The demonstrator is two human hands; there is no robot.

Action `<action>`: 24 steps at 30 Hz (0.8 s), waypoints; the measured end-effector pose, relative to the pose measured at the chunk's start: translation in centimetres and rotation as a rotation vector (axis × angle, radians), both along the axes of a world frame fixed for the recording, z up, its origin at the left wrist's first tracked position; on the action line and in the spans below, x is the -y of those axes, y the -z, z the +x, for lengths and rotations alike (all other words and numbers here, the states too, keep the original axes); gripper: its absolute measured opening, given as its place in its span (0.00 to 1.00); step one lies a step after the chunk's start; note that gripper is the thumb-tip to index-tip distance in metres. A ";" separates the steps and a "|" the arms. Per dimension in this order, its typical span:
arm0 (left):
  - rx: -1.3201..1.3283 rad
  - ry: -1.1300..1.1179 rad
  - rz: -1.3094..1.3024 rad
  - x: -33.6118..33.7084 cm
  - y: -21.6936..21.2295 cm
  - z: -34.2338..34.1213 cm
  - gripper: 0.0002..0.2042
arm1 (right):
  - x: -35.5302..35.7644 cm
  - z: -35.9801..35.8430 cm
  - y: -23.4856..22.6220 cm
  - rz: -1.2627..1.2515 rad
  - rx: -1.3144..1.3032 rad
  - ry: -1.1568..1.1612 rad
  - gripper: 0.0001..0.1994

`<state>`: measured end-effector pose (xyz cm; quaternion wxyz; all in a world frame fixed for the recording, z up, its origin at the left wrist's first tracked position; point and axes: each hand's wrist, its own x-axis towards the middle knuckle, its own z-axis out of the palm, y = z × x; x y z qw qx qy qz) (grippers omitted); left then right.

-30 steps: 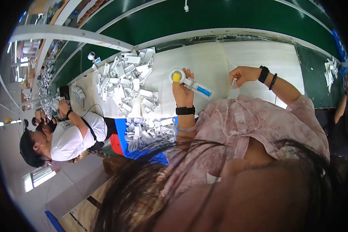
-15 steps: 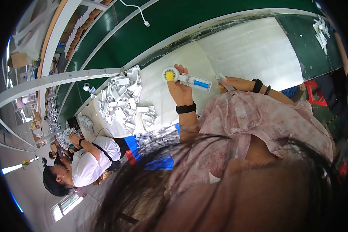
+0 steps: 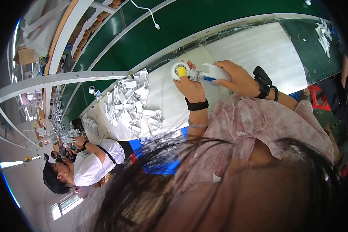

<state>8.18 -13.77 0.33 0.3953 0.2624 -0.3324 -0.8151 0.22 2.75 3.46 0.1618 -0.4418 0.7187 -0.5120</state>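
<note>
My left hand (image 3: pixel 194 91) is closed around a small white handheld fan (image 3: pixel 174 72), palm up, below its round grilled head. A yellow piece (image 3: pixel 182 72) lies on the grille, by my left thumb. The fan's handle points right and is open, with part of a blue battery (image 3: pixel 208 79) showing in it. My right hand (image 3: pixel 239 80) grips a white handle cover (image 3: pixel 217 72) between thumb and fingers. That cover lies over the handle, hiding most of the battery; whether it is seated cannot be seen.
Left of my hands, a heap of white plastic parts (image 3: pixel 123 102) lies on the pale mat (image 3: pixel 255 44). A blue-lined bin (image 3: pixel 162 167) of parts is below it. More pieces (image 3: pixel 323 36) lie far right, near a red stool (image 3: pixel 318 97). A co-worker (image 3: pixel 92 164) sits at left.
My right hand has moved up and left, bringing the white cover over the fan's handle. The battery, in plain sight before, is now mostly covered. The whole view has shifted slightly.
</note>
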 end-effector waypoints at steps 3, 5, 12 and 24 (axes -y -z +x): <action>-0.032 0.001 -0.006 0.1 0.0 -0.6 0.14 | 1.5 0.8 0.1 -0.025 -0.025 -0.005 0.24; -0.031 -0.013 -0.001 0.0 -0.1 -0.8 0.15 | 2.3 1.2 0.9 -0.086 -0.103 0.012 0.24; -0.013 -0.036 -0.011 0.1 -0.6 -1.1 0.15 | 3.4 1.9 2.7 -0.069 -0.126 0.042 0.25; 0.003 0.061 -0.007 -0.4 -0.9 -0.9 0.20 | 3.4 1.9 2.7 0.055 -0.009 0.037 0.25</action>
